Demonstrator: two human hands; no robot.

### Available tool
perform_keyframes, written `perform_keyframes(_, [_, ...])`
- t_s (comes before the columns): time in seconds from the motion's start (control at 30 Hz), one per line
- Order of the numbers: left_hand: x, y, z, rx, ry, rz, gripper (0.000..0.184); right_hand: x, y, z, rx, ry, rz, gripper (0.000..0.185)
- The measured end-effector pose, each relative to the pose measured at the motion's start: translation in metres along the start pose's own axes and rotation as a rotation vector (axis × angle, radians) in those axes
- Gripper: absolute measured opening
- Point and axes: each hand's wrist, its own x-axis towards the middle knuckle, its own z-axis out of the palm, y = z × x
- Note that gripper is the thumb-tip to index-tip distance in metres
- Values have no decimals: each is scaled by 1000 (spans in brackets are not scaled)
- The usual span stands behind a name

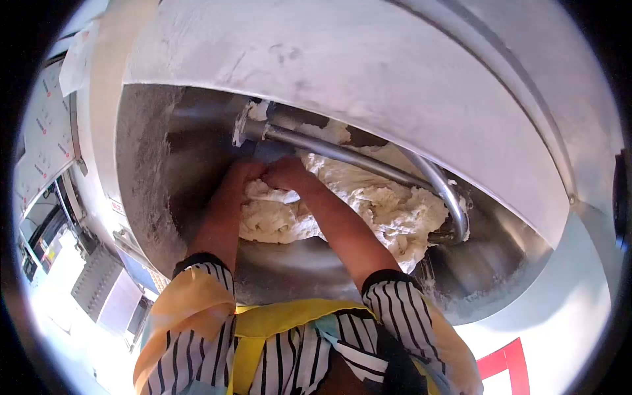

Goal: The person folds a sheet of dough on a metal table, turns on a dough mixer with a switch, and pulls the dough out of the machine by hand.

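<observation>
A large lumpy mass of pale dough (388, 210) lies in the metal mixer bowl (289, 263). Both my hands are inside the bowl, close together at the dough's left end. My left hand (247, 172) is curled against the dough, its fingers mostly in shadow. Beside it, my right hand (286, 174) has its fingers closed at the dough's upper left edge. Above my hands, the bent metal mixing bar (355, 157) runs from a dough-smeared hub (250, 128) down to the right, crossing over the dough.
A broad white machine cover (329, 59) hangs over the bowl's top. Flour residue coats the bowl's left inner wall. Equipment and a panel with printed marks (46, 125) stand at the left. A red marking (507, 362) shows at the lower right.
</observation>
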Motion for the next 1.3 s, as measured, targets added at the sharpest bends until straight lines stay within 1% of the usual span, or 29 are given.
perform_keyframes(0.03, [-19, 12, -22, 76, 27, -31, 34, -4, 1, -3, -15, 24, 19, 39])
perform_keyframes(0.1, [-70, 36, -47, -441, -1, -95, 35, -18, -6, 1, -33, 57, 49, 39])
perform_keyframes(0.13, [-93, 46, -49, -713, -8, -134, 36, -33, -14, -4, 85, 23, 29, 38])
perform_keyframes(0.2, [-113, 59, -54, -683, -127, -159, 38, -67, -17, -18, 303, -36, -9, 38])
perform_keyframes(0.23, [-121, 69, -50, -673, -195, -169, 39, -84, -13, -13, 376, 42, -37, 38])
perform_keyframes(0.3, [-139, 92, -42, -481, -88, 42, 41, -119, -4, 0, 519, 197, -96, 39])
perform_keyframes(0.33, [-152, 106, -42, -381, -38, 143, 42, -136, 2, 6, 502, 248, -112, 37])
perform_keyframes(0.37, [-166, 117, -47, -556, -164, 122, 40, -154, 9, 11, 486, 300, -123, 35])
perform_keyframes(0.43, [-203, 145, -85, -896, -415, 91, 36, -168, 14, 23, 512, 415, -167, 32])
perform_keyframes(0.47, [-195, 128, -87, -1072, -403, 64, 41, -172, 16, 30, 556, 476, -200, 31])
perform_keyframes(0.5, [-171, 107, -80, -1190, -272, 16, 40, -171, 21, 35, 606, 535, -229, 30])
perform_keyframes(0.57, [-97, 73, -51, -1154, 191, -152, 40, -169, 19, 35, 562, 548, -186, 26])
perform_keyframes(0.6, [-64, 62, -34, -1126, 306, -215, 40, -170, 18, 33, 538, 530, -159, 24])
perform_keyframes(0.63, [-36, 57, -18, -1155, 330, -238, 40, -170, 16, 33, 513, 512, -129, 22])
perform_keyframes(0.67, [-15, 61, -7, -1255, 275, -211, 40, -171, 15, 38, 602, 577, -161, 20])
perform_keyframes(0.77, [17, 80, 19, -1584, 131, -115, 39, -167, 17, 51, 630, 726, -237, 15])
perform_keyframes(0.8, [23, 84, 20, -1673, 113, -85, 39, -165, 13, 52, 731, 725, -190, 16])
perform_keyframes(0.9, [13, 87, 12, -1865, 73, -8, 40, -149, 0, 58, 579, 850, -47, 19])
perform_keyframes(0.93, [5, 86, 9, -1909, 64, 28, 40, -155, -7, 48, 467, 789, -18, 32])
perform_keyframes(0.97, [-5, 87, 4, -1945, 43, 67, 40, -166, -16, 44, 394, 803, -11, 38])
perform_keyframes(1.03, [-25, 93, -12, -1976, -49, 154, 40, -199, -31, 45, 213, 832, 72, 49])
perform_keyframes(1.07, [-37, 96, -23, -1974, -106, 191, 41, -211, -29, 62, 344, 774, 12, 55])
perform_keyframes(1.17, [-75, 112, -54, -1905, -250, 273, 42, -271, -38, 61, 355, 494, 46, 51])
perform_keyframes(1.2, [-86, 118, -60, -1872, -279, 285, 42, -306, -41, 45, 421, 658, -2, 45])
perform_keyframes(1.23, [-101, 119, -65, -1818, -303, 265, 43, -343, -47, 29, 540, 788, 3, 40])
perform_keyframes(1.27, [-112, 123, -71, -1754, -323, 247, 43, -385, -54, 15, 674, 988, 184, 34])
perform_keyframes(1.3, [-122, 125, -74, -1681, -328, 218, 43, -420, -35, 36, 1213, 1328, 74, 36])
